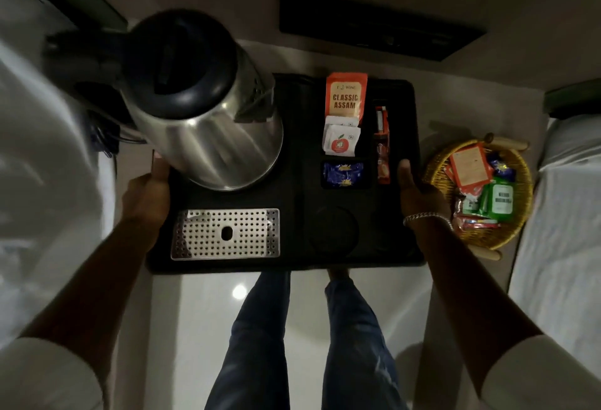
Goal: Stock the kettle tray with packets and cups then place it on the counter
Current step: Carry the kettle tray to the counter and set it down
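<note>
I hold a black kettle tray (292, 263) level in front of me, above the floor. My left hand (148, 193) grips its left edge and my right hand (418, 194) grips its right edge. A steel kettle (201, 107) with a black lid stands on the tray's back left. A perforated metal drip plate (226, 234) lies at the front left. In the right compartments sit an orange Classic Assam packet (346, 95), white sachets (340, 141), a blue packet (343, 173) and red stick sachets (382, 146). The round cup recesses (331, 230) hold nothing.
A yellow wicker basket (432, 168) full of orange, green and red packets stands on a beige surface just right of the tray. White bedding lies at the far right and far left. A dark panel (380, 30) is on the wall ahead. My legs stand on glossy floor below.
</note>
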`<state>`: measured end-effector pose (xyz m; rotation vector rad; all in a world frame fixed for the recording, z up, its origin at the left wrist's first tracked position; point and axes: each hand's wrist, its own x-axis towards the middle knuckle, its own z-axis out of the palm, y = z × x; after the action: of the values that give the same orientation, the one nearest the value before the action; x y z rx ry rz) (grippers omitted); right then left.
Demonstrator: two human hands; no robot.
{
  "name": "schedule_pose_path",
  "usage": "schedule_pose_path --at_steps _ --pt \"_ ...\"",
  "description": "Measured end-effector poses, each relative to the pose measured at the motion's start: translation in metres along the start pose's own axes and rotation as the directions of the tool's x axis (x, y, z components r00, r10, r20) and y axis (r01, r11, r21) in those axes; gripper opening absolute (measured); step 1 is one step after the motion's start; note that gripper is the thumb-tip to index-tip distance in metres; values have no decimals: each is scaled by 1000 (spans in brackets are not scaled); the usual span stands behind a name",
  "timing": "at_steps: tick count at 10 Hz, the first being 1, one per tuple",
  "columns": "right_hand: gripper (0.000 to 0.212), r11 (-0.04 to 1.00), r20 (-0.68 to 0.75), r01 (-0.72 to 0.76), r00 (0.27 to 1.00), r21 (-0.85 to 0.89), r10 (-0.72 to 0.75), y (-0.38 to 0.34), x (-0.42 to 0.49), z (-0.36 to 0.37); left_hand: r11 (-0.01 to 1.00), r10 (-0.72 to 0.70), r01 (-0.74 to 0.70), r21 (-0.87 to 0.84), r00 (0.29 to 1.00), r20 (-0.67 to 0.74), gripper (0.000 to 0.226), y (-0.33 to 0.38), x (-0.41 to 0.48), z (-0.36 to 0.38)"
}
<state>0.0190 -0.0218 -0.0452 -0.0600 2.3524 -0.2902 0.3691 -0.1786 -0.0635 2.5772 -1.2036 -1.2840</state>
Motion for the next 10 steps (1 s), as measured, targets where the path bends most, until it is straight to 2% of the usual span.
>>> schedule_pose_path --at_steps 1,2,3,4,6,7,8,9,10 --pt "78 995 42 77 996 -57 -75 9 -10 -16 998 4 -6 -57 1000 -25 57 -16 -39 -13" --pt "88 985 93 168 982 -41 -164 10 -29 -37 996 -23 21 -85 999 -25 62 -29 -75 -31" --pt "98 960 240 256 945 -114 -223 5 -68 -82 990 -99 94 -107 994 -50 82 -43 -145 -69" --pt "94 924 309 341 910 -175 -277 -4 -92 -105 982 -119 108 -153 991 -68 90 -52 -197 -94" --pt "72 755 420 630 744 -182 -520 -28 -153 -149 923 -223 162 -350 965 -141 95 -92 -296 -132" --pt "71 649 523 724 657 -235 -543 -40 -184 -156 864 -280 177 -472 947 -156 93 -126 -339 -145" --pt "69 581 567 777 600 -243 -565 -40 -211 -149 820 -330 185 -542 926 -184 93 -157 -367 -153" --pt "65 488 598 843 515 -224 -614 -38 -253 -132 740 -426 217 -636 884 -194 95 -205 -400 -162" --pt "64 396 660 890 438 -224 -610 -33 -283 -114 690 -462 200 -695 861 -211 93 -244 -420 -169"
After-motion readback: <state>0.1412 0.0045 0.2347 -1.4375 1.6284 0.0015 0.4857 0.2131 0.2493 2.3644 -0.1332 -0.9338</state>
